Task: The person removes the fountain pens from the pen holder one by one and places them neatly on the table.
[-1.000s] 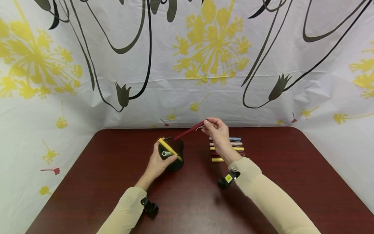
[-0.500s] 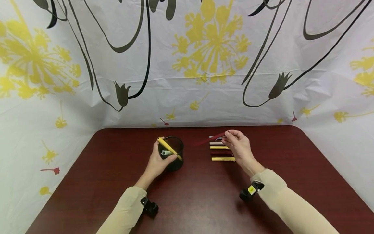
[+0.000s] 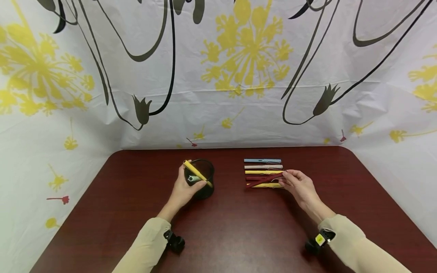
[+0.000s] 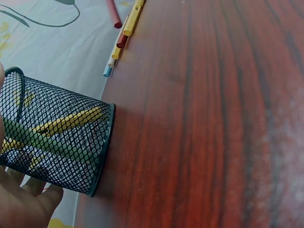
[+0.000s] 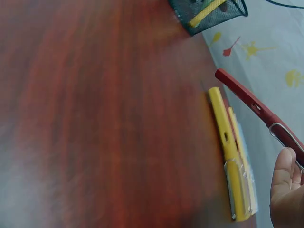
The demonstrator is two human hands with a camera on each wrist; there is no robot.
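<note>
On the left side of the table, my left hand (image 3: 184, 193) grips a black mesh pen cup (image 4: 57, 137). Inside it lean a yellow pen (image 3: 195, 170) and a pale green pen (image 3: 194, 178). My right hand (image 3: 300, 188) pinches a dark red pen (image 5: 247, 97) by its clip end, raised above a row of pens. That row holds a blue pen (image 3: 262, 161), a pale pink pen (image 3: 261, 167), a yellow pen (image 3: 261, 172), another dark red pen (image 3: 254, 178) and a nearer yellow pen (image 5: 223, 128). The held pen slants across the nearest two in the head view.
The dark red-brown wooden table (image 3: 225, 235) has rounded far corners. Behind its far edge hangs a white sheet (image 3: 205, 113) printed with yellow and grey flowers. A small black camera (image 3: 175, 242) sits at the left wrist, and another camera (image 3: 313, 245) at the right.
My right hand has carried the dark red pen from above the cup rightward and nearer, over the row of pens. The left hand has stayed on the cup.
</note>
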